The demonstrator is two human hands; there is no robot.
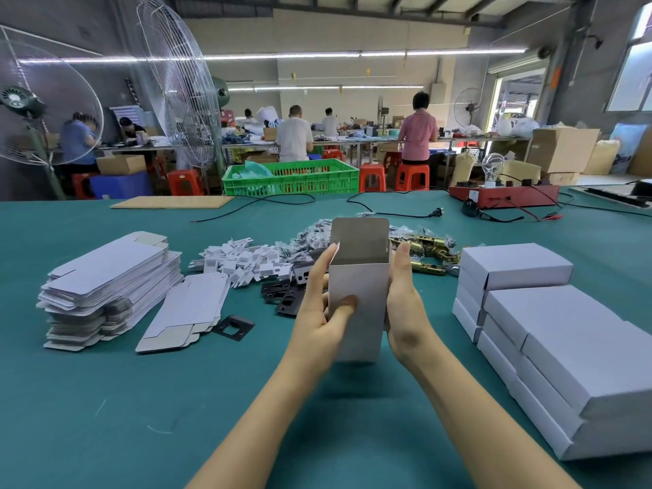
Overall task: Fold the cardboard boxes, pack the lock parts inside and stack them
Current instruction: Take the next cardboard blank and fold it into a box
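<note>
Standing upright between both hands above the green table (106, 418), the white cardboard box (358, 305) has its top open, with the lid flap raised at the far side. The left hand (323, 312) grips the box's left wall: its thumb lies curled across the near face, and its fingers reach up the left edge, pressed together, tips near the open rim. The right hand (405, 301) clasps the right wall, fingers together and wrapped behind the box, so their tips cannot be seen; the thumb points up along the right edge.

Beyond the left fingertips lie white plastic inserts (243, 259) in a loose heap, and just left of the left hand lie black strike plates (282, 294). One more black plate (234, 326) rests further left, touching a flat unfolded box blank (187, 308). A tall stack of flat box blanks (109, 277) stands well left of that. Bagged small parts (310, 238) lie behind the box. Brass latch bolts (428, 255) lie just beyond the right thumb. Right of the right hand, closed white boxes (564, 340) are stacked in several layers.
</note>
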